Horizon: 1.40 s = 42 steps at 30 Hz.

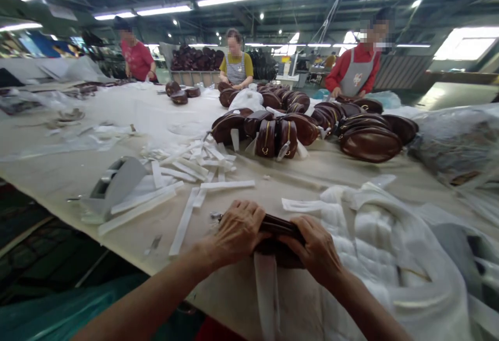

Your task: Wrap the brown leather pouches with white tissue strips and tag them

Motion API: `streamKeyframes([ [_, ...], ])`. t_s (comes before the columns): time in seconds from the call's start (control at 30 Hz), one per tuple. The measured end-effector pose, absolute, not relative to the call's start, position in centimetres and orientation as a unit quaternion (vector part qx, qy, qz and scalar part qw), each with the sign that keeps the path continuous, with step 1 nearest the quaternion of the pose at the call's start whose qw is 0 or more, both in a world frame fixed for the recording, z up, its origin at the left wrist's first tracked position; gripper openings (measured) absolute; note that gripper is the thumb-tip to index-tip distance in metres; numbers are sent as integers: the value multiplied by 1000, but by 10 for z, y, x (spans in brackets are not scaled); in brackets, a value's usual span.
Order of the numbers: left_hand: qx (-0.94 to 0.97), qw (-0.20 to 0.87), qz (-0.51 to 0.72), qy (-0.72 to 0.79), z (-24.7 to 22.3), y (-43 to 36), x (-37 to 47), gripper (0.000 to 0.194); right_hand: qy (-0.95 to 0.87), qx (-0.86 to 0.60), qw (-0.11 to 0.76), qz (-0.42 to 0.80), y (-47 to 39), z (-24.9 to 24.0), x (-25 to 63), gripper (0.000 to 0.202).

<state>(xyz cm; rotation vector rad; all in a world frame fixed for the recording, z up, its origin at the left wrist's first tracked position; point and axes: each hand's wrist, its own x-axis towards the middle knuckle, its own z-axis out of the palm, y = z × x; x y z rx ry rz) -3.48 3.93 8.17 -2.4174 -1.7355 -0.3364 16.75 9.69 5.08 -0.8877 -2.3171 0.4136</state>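
A dark brown leather bag (283,254) lies at the near edge of the table, held between my two hands. My left hand (239,229) grips its left end, fingers curled over the top. On the right end, my right hand (314,242) is closed with the thumb on the near side. A white strip (267,294) hangs down from the bag towards me. Close to my left hand, a small metal fitting shows at the bag's end. Part of the bag is hidden under my fingers.
Loose white strips (195,167) and a grey tape dispenser (117,185) lie to the left. White foam wrapping (374,247) is heaped on the right. Finished-looking brown bags (370,141) stand in rows further back. Three people (236,68) work across the table (304,180).
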Motion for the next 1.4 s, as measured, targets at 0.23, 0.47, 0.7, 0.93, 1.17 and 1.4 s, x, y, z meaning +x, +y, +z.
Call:
streamKeyframes([
  [0.23,-831,61,-138,-536,80,36,-27,30,-919,-289,110,246,173,83,121,38],
  [0.47,-818,147,-210,-514,58,39,-29,28,-972,-177,-18,151,226,32,-20,18],
  [0.7,-797,180,-294,-496,44,45,-33,17,-971,-186,-35,144,225,6,-42,16],
  [0.93,-801,182,-324,-471,54,34,-38,12,-926,-277,131,220,214,82,58,25],
  [1.17,-757,283,-363,-464,48,28,-35,14,-919,-209,253,220,132,120,151,16],
  [1.4,-791,262,-322,-449,51,29,-37,15,-937,-167,255,168,127,104,153,20],
])
